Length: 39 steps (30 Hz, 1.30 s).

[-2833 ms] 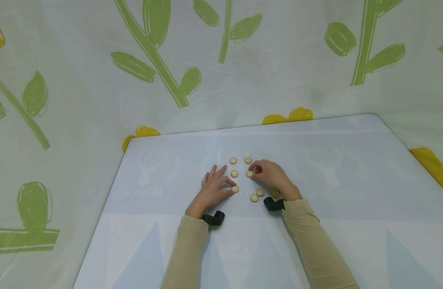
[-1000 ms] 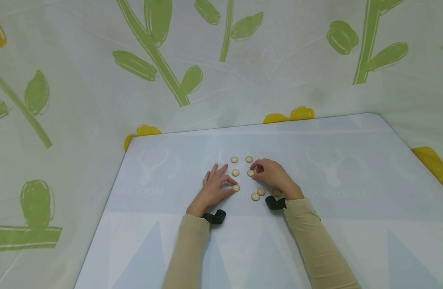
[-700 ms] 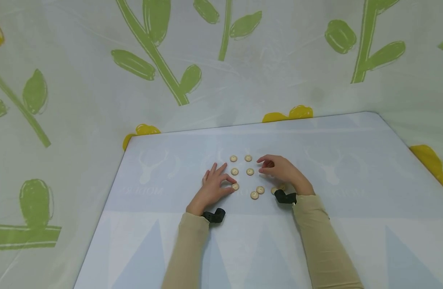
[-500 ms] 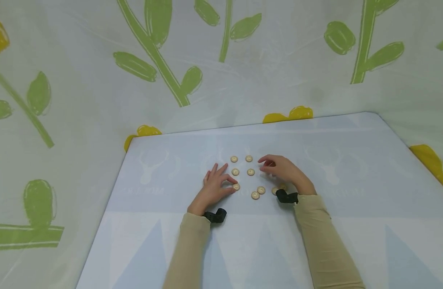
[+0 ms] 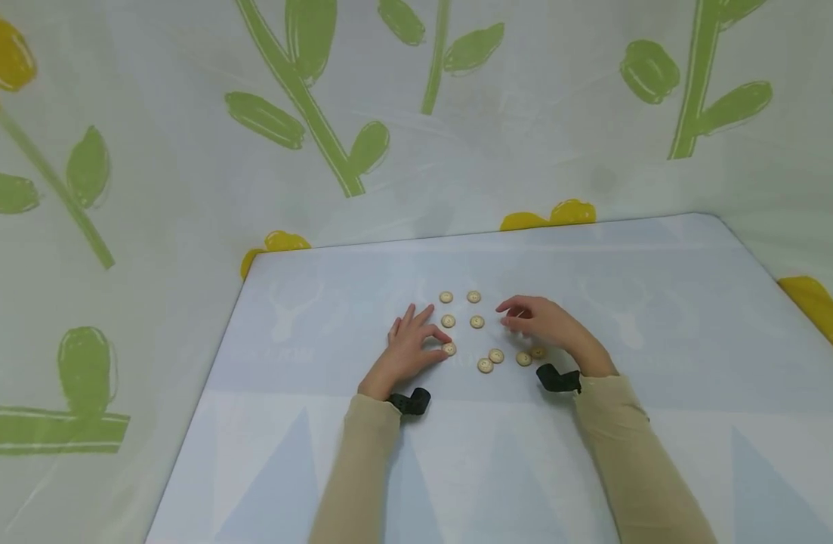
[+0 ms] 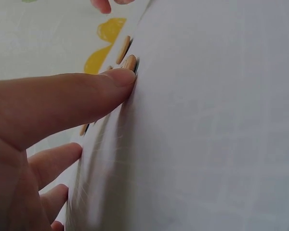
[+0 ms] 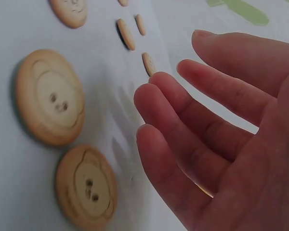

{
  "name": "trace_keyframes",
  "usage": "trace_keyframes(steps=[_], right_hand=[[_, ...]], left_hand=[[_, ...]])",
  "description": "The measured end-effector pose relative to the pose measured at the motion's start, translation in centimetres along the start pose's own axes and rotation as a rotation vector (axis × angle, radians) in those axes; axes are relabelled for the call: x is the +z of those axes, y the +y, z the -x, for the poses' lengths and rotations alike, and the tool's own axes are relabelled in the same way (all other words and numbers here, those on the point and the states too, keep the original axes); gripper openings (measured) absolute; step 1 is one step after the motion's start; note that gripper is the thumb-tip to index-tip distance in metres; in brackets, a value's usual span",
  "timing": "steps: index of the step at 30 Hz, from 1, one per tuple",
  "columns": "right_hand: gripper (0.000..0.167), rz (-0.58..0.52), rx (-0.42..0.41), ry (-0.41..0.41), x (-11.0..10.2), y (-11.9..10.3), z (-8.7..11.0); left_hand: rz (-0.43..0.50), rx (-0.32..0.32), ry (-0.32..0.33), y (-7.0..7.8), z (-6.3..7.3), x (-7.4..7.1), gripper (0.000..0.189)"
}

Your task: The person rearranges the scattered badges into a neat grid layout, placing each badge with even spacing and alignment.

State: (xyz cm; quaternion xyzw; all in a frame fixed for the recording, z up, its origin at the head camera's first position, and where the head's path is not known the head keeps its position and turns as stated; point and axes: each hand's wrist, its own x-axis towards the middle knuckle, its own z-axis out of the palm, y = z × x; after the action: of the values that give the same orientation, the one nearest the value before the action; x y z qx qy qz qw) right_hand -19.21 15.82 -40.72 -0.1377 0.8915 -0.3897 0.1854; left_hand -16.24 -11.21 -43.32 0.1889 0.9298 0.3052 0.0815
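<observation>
Small round wooden buttons with a face-like pattern and two holes lie flat on the table. My left hand [image 5: 408, 353] pinches one button [image 5: 449, 348] between thumb and index finger, its other fingers spread; in the left wrist view the thumb hides much of that button [image 6: 131, 62]. Beyond it are two rows of two, the nearer pair being a left button [image 5: 448, 321] and a right button [image 5: 477, 322]. My right hand [image 5: 548, 321] hovers just right of these rows, fingers loosely bent and holding nothing. Below it, a pair of buttons [image 7: 50, 97] shows large in the right wrist view.
Two more buttons touch each other in front of the rows, the nearer button [image 5: 485, 366] toward me. A pale blue-white patterned cloth covers the table [image 5: 362, 468]. Behind rises a white curtain [image 5: 525, 151] with green leaf prints. Each wrist wears a black camera [image 5: 557, 378].
My right hand has released the right button of the nearer pair, leaving it on the table, and moved to the right with fingers apart. The left hand keeps its pinch in place.
</observation>
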Motion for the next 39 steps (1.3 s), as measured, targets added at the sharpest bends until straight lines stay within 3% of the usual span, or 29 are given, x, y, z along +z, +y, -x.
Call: trace_keyframes(steps=[13, 22, 33, 39], right_hand=[[0.033, 0.122, -0.003, -0.019, -0.7, 1.0, 2.5], [0.028, 0.137, -0.016, 0.060, -1.3, 1.7, 3.2], [0.031, 0.143, -0.013, -0.081, -2.0, 2.6, 3.7], [0.031, 0.145, -0.015, -0.113, -2.2, 2.7, 4.0]], left_hand=[[-0.003, -0.012, -0.004, 0.3, 0.0, -0.2, 0.012], [0.009, -0.015, -0.005, 0.2, 0.0, 0.0, 0.012], [0.005, -0.010, 0.002, 0.1, 0.0, 0.1, 0.013], [-0.004, -0.005, 0.004, 0.5, 0.1, -0.1, 0.014]])
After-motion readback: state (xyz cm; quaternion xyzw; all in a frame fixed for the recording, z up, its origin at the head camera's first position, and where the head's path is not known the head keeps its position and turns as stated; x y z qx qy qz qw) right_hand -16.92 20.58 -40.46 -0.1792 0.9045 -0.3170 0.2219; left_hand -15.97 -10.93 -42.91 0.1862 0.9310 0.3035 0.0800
